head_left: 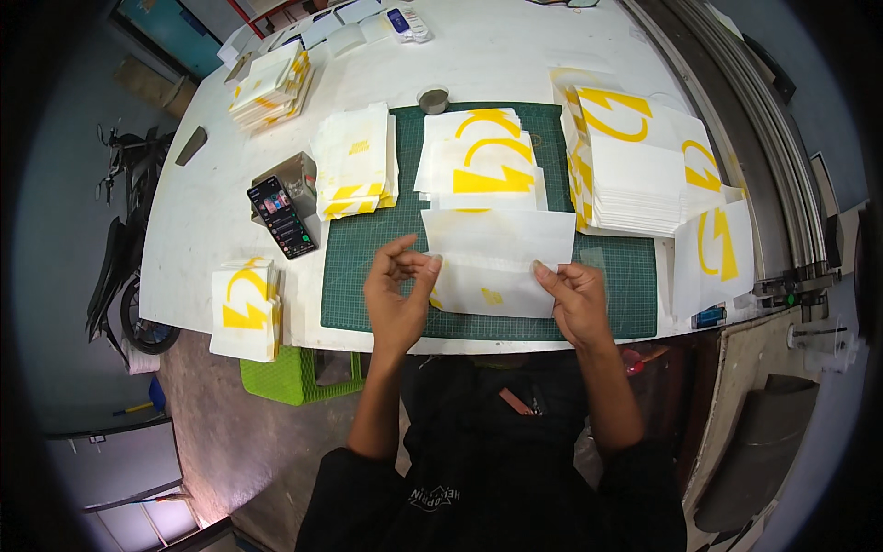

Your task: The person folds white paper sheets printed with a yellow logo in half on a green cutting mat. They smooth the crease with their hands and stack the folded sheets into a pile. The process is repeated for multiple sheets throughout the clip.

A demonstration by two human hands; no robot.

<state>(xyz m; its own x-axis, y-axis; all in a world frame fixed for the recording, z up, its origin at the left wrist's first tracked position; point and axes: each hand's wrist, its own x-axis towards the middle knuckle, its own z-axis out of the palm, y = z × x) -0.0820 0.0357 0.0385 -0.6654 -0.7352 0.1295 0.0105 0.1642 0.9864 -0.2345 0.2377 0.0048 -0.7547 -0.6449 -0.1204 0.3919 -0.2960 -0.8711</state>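
Note:
A white printed paper sheet (515, 253) with a small yellow mark spans the space between my hands, above the green cutting mat (354, 276). My right hand (578, 299) pinches its right side, thumb on top and fingers curled behind. At the left edge, my left hand (397, 293) has its thumb and curled fingers closed on the sheet, with the index finger lifted. Just beyond lies a loose pile of yellow-and-white sheets (483, 152). A stack of folded white pieces with yellow print (357, 161) rests to its left.
A tall stack of printed sheets (635, 175) stands right, with a loose sheet (713, 253) beside it. A phone (281, 217) leans on a small box (296, 175) at left. More stacks (246, 308) (271, 87) lie left. A round tin (432, 98) sits behind the mat; a metal rail (782, 184) borders the right.

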